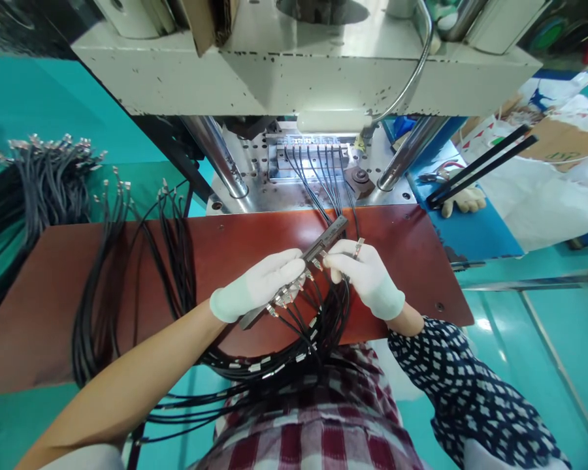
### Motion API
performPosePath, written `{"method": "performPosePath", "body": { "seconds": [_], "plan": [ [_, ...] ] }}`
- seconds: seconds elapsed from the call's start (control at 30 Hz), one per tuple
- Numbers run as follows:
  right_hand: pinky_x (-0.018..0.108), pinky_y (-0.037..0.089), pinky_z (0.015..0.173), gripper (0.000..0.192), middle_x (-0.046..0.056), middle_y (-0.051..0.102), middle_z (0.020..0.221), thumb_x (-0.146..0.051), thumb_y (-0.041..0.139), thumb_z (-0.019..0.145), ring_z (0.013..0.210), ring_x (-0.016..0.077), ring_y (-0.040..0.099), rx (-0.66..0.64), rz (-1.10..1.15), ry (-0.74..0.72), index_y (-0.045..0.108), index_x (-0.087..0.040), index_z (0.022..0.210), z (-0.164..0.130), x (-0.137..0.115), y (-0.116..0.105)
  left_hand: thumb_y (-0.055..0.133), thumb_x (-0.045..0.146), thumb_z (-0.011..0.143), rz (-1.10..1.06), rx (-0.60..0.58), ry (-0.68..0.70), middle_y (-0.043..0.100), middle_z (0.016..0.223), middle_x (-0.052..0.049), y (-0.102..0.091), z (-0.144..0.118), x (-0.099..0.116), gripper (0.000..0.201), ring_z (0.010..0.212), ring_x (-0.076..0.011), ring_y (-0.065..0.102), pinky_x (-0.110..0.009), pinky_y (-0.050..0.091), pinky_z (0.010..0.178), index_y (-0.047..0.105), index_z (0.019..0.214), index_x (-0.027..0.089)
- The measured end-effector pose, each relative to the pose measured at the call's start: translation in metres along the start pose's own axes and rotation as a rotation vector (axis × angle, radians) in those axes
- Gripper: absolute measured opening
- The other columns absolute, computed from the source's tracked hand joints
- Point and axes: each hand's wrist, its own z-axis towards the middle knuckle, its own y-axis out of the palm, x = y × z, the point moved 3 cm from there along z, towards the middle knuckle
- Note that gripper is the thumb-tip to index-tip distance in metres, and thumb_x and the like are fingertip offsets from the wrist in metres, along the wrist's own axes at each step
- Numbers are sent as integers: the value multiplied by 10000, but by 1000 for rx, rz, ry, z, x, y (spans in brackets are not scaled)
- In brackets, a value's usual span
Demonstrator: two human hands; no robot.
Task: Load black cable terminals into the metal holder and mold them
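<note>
My left hand [259,284], in a white glove, grips a long dark metal bar fixture [326,240] that lies slantwise over the reddish-brown work board [78,274]. Several black cables with metal terminals [294,290] hang from the bar. My right hand [365,274], also gloved, pinches one terminal end [358,247] right beside the bar. The cables loop down in a bundle [284,365] toward my lap. Behind the board, several black wires [318,176] lie clamped in the mould of a press [313,160].
A grey press machine [298,72] with two steel columns [215,156] stands behind the board. Bundles of black cables with terminals [44,176] lie at the left. A spare glove [463,199], two black rods [480,163] and cardboard sit on the right.
</note>
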Motion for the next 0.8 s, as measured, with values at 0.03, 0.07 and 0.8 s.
{"method": "performPosePath", "body": {
  "seconds": [0.03, 0.07, 0.8],
  "plan": [
    [261, 374, 575, 249, -31, 579, 529, -212, 572, 828, 522, 98, 479, -8, -12, -3, 582, -169, 583, 0, 1, 1, 404, 574, 959, 44, 4, -7, 475, 703, 29, 0, 0, 0, 415, 543, -75, 442, -182, 381, 449, 473, 898, 169],
    [261, 383, 583, 254, -29, 580, 534, -217, 568, 842, 531, 101, 489, -13, -28, -11, 590, -169, 593, 0, 2, 1, 403, 571, 961, 110, 17, -3, 463, 694, 35, -1, 0, 1, 408, 546, -78, 439, -186, 381, 454, 463, 885, 175],
    [250, 296, 512, 250, -14, 538, 560, -302, 573, 851, 514, 83, 364, 74, -26, 126, 685, -158, 682, -9, 8, -12, 466, 576, 937, 18, 2, 6, 489, 660, 30, -12, -1, -4, 425, 532, -76, 464, -171, 374, 435, 511, 861, 160]
  ]
}}
